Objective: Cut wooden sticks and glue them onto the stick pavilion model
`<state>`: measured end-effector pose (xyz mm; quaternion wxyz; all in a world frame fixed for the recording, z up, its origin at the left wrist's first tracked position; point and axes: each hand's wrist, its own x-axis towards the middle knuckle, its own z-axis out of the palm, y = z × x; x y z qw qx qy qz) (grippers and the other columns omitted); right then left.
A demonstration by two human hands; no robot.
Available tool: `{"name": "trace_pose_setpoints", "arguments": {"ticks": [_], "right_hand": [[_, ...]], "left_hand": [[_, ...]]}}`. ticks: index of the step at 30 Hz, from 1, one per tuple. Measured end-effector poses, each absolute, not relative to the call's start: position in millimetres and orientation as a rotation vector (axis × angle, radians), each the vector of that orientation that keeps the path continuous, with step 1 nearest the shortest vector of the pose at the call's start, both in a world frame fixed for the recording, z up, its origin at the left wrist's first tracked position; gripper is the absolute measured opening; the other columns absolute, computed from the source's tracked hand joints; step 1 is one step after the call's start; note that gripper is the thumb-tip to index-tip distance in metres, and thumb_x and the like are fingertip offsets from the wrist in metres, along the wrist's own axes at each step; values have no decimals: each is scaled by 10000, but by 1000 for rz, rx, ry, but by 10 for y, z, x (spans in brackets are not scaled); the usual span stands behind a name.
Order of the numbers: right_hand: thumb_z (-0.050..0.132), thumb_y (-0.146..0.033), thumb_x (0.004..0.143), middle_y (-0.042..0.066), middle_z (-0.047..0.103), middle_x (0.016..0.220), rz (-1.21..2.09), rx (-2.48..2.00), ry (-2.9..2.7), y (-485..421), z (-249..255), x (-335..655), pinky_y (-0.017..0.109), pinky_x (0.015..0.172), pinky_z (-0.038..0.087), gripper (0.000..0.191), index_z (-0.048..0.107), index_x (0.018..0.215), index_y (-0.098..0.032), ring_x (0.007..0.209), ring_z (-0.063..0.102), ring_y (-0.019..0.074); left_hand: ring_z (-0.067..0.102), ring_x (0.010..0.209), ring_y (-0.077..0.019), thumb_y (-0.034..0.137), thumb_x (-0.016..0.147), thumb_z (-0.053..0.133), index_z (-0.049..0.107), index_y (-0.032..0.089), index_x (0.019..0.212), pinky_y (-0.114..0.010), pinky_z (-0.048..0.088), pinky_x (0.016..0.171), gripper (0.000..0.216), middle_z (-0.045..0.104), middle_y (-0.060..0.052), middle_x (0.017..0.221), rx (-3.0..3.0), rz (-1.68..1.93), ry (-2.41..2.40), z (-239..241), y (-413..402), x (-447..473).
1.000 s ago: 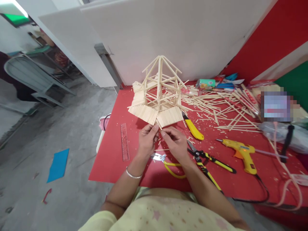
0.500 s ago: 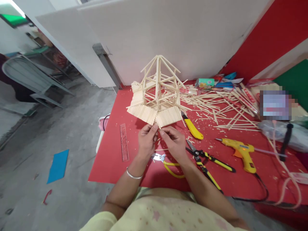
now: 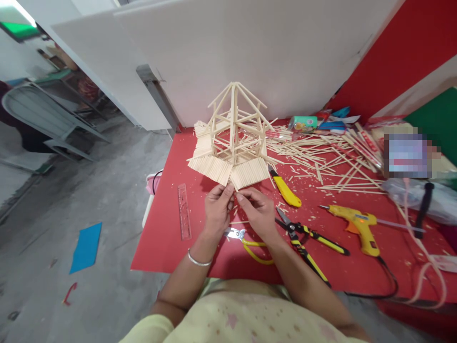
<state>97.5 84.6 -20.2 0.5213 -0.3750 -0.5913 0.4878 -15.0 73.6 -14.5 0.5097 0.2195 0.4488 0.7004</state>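
A model pavilion of thin wooden sticks (image 3: 233, 119) stands upright at the back of the red table, with an open pointed frame on top. Two slatted stick panels (image 3: 252, 172) slope out at its front. At the near corner between those panels, my left hand (image 3: 218, 205) and my right hand (image 3: 257, 209) come close together, thumbs and fingertips pinched. Whatever lies in the pinch is too small and covered to make out. Scissors with yellow handles (image 3: 255, 252) lie beneath my right wrist.
The red table (image 3: 160, 238) holds a clear ruler (image 3: 184, 212) at left. To the right lie a yellow utility knife (image 3: 285, 189), black-and-yellow cutters (image 3: 303, 233) and a yellow glue gun (image 3: 357, 223) with its cord. Loose sticks (image 3: 321, 152) are heaped behind. A white board (image 3: 250, 52) stands behind the table.
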Motion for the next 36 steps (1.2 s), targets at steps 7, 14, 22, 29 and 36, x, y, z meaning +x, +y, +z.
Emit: {"name": "trace_pose_setpoints", "arguments": {"ticks": [7, 14, 22, 29, 36], "right_hand": [[627, -306, 917, 6, 678, 789, 1165, -895, -1458, 803, -151, 991, 262, 672, 471, 155, 730, 845, -215, 712, 603, 131], [621, -212, 894, -4, 672, 775, 1153, -905, -1684, 666, -144, 1230, 247, 646, 440, 122, 722, 826, -211, 698, 591, 117], [591, -318, 939, 29, 723, 880, 895, -1098, -1979, 651, -212, 1737, 288, 752, 493, 172, 747, 933, -245, 818, 647, 165], [628, -648, 835, 196, 613, 1343, 193, -1738, -2407, 92, -441, 2636, 489, 885, 512, 741, 529, 1433, -223, 1181, 579, 386], [593, -615, 878, 222, 582, 1366, -26, -1948, -2597, -107, -478, 2854, 521, 818, 522, 787, 427, 1497, -159, 1175, 579, 399]], "left_hand": [[387, 393, -20, 440, 664, 890, 580, 153, 635, -149, 258, 369, 424, 500, 63, 498, 519, 1650, 1110, -44, 670, -148], [402, 353, -22, 375, 612, 914, 652, 148, 699, -140, 258, 338, 358, 564, 48, 511, 533, 1384, 1073, -53, 443, -265], [583, 454, -100, 393, 778, 818, 735, 131, 881, -174, 410, 424, 294, 674, -34, 589, 903, 943, 1114, -251, 385, -279], [506, 429, -61, 412, 846, 747, 672, 157, 873, -166, 359, 418, 268, 669, -16, 627, 871, 1104, 1079, -362, 404, -97], [484, 440, -38, 421, 757, 822, 652, 156, 887, -140, 308, 376, 340, 697, -19, 728, 708, 1195, 1041, -402, 449, -17]]}}
